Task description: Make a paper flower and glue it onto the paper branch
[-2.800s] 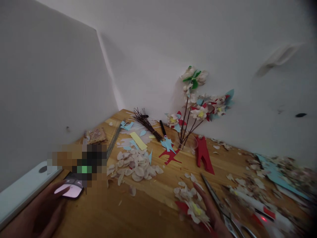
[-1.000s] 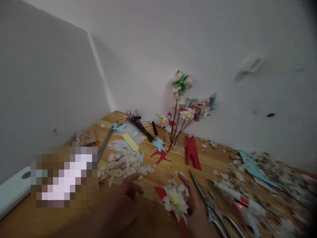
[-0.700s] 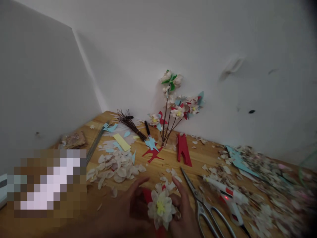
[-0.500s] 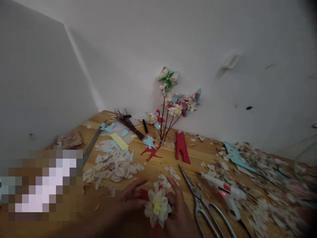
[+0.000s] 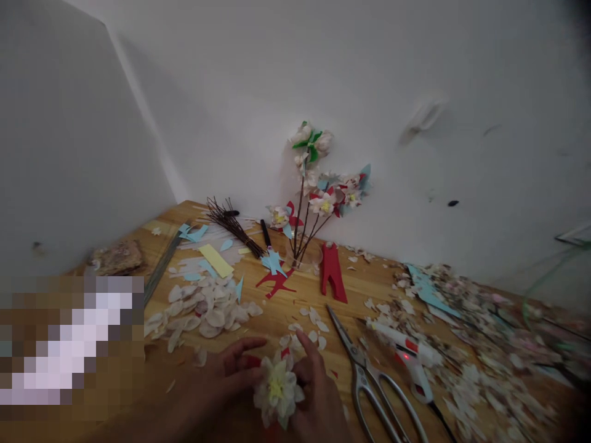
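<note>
Between my hands, low in the middle, is an artificial flower (image 5: 278,394) with pale translucent petals, a yellow centre and red pieces showing behind it. My right hand (image 5: 318,397) grips it from the right, its index finger stretched upward; the grip behind the petals is hidden. From the left, my left hand (image 5: 239,372) pinches at the flower's edge, where a red piece shows by the fingers. Large metal scissors (image 5: 357,357) lie just right of my right hand. Farther right rests a white glue gun (image 5: 410,351) with a small red light lit.
A pile of pale petals (image 5: 212,304) lies to the left. Flower stems stand in a clear container (image 5: 307,258) near the wall. Red cut-outs (image 5: 332,274), a yellow strip (image 5: 216,261) and a bundle of brown stems (image 5: 234,227) lie around. Scraps (image 5: 484,369) cover the right side.
The view has shifted slightly, so most things sit a little farther left. Both hands stay at the flower, which has moved slightly left in view with them.
</note>
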A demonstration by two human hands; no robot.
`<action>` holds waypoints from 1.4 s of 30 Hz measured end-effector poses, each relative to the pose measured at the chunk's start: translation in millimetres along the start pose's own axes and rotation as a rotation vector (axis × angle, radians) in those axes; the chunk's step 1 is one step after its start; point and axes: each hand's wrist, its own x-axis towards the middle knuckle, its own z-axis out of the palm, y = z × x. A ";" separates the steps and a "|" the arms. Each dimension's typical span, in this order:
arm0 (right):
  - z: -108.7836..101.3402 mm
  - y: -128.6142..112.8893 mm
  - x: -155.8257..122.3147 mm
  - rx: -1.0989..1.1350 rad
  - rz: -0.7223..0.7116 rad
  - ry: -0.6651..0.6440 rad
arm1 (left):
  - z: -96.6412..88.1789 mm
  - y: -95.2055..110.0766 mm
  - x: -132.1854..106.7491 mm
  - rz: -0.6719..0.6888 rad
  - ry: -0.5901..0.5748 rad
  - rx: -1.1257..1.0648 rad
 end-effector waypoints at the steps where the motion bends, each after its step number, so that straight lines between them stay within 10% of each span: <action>1: 0.5 0.0 0.1 0.000 -0.016 -0.008 | 0.1 -1.4 0.7 -0.008 0.007 0.003; 13: 1.8 13.7 2.2 0.023 -0.117 -0.004 | 11.6 9.5 -3.2 0.032 0.084 -0.085; 20: -26.8 -3.0 12.9 -0.171 -0.305 -0.050 | 14.7 64.8 -12.7 0.090 0.228 -0.137; 27: -60.7 -33.1 33.5 -0.313 -0.092 0.019 | 34.2 126.8 -12.5 0.187 0.282 -0.159; 42: -78.4 -40.2 149.7 0.118 0.040 -0.061 | 60.6 161.8 9.3 0.252 0.155 -0.255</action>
